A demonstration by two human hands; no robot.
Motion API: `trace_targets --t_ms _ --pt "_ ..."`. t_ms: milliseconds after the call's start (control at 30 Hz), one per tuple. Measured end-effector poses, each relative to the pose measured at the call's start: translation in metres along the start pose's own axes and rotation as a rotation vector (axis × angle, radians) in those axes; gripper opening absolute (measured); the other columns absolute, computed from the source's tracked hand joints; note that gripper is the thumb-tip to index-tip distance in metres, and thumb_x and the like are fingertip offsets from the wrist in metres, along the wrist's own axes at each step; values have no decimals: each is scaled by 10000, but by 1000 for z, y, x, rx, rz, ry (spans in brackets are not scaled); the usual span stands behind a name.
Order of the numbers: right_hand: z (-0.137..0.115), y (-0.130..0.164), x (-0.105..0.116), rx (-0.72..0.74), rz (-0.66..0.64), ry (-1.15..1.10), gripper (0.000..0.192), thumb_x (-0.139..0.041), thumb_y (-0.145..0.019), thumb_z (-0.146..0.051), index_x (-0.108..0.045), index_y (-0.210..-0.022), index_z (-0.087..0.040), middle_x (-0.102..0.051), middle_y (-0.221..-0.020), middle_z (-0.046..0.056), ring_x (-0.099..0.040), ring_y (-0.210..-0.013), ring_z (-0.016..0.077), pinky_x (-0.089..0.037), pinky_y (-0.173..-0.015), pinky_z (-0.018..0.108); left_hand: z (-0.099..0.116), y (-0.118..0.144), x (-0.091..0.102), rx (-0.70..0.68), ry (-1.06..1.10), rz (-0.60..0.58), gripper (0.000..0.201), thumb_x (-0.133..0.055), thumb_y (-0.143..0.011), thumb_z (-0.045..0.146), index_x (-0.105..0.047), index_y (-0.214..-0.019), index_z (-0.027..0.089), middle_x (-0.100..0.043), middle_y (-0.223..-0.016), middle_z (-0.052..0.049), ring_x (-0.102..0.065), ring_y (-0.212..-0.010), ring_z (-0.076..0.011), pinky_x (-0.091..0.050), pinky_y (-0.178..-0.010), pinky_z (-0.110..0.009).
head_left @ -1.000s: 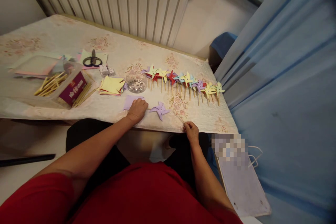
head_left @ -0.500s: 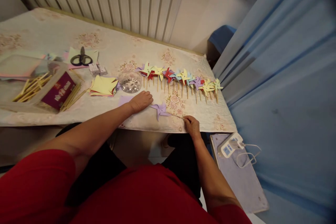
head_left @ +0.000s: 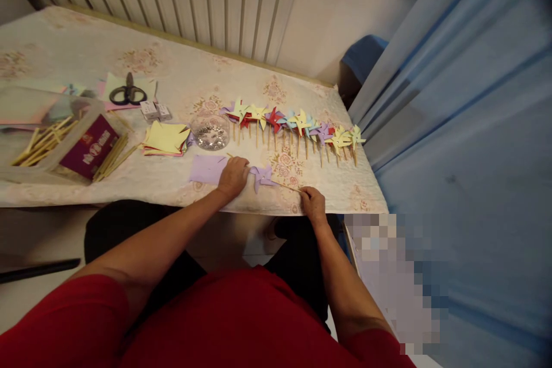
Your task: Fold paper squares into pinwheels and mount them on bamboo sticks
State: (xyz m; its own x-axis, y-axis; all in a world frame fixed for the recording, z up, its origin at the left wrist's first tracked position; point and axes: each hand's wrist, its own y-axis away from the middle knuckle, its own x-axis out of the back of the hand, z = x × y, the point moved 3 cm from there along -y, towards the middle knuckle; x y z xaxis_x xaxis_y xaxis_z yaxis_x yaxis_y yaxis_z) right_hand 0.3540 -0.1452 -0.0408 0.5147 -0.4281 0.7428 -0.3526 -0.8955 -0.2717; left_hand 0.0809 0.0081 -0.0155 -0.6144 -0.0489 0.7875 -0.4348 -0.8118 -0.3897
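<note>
Hands work at the table's near edge, low centre of frame: right hand (head_left: 314, 204) pinches a thin stick (head_left: 284, 185), left hand (head_left: 233, 176) presses the purple pinwheel (head_left: 262, 175) flat. Joining seems underway; next, the stick tip needs aligning with the hub. Finished pinwheels (head_left: 293, 123) line up behind.
</note>
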Motion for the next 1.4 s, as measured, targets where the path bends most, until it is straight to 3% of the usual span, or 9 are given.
trace_targets --t_ms 233,533,900,1400 --pt "-8 -4 -1 49 -68 117 205 -515 -860 -248 -715 -880 -209 -724 -904 83 -632 -890 240 -489 -868 364 22 34 -20 -118 52 -49 265 -558 -901 304 -548 -1127 166 -589 -1097 -129 -532 -1064 -266 -459 -953 -420" --pt "-14 -12 -8 109 -114 139 215 -517 -877 -218 -728 -920 -207 -727 -928 83 -630 -916 240 -483 -884 363 34 25 -30 -43 -97 -190 390 -608 -875 398 -558 -1187 170 -593 -1176 -146 -533 -1088 -297 -447 -901 -428" --pt "-24 -15 -17 142 -136 107 206 -534 -870 -216 -733 -923 -220 -719 -926 75 -613 -910 229 -480 -882 354 36 24 -27 -57 -129 -258 291 -535 -916 363 -663 -1144 235 -594 -1056 -117 -539 -1032 -276 -430 -841 -400" --pt "-21 -18 -21 64 -101 47 193 -536 -854 -232 -727 -878 -224 -731 -929 74 -627 -898 234 -485 -878 368 36 22 -27 -29 -104 -239 288 -523 -927 386 -689 -1108 235 -600 -1046 -108 -546 -999 -264 -428 -829 -391"
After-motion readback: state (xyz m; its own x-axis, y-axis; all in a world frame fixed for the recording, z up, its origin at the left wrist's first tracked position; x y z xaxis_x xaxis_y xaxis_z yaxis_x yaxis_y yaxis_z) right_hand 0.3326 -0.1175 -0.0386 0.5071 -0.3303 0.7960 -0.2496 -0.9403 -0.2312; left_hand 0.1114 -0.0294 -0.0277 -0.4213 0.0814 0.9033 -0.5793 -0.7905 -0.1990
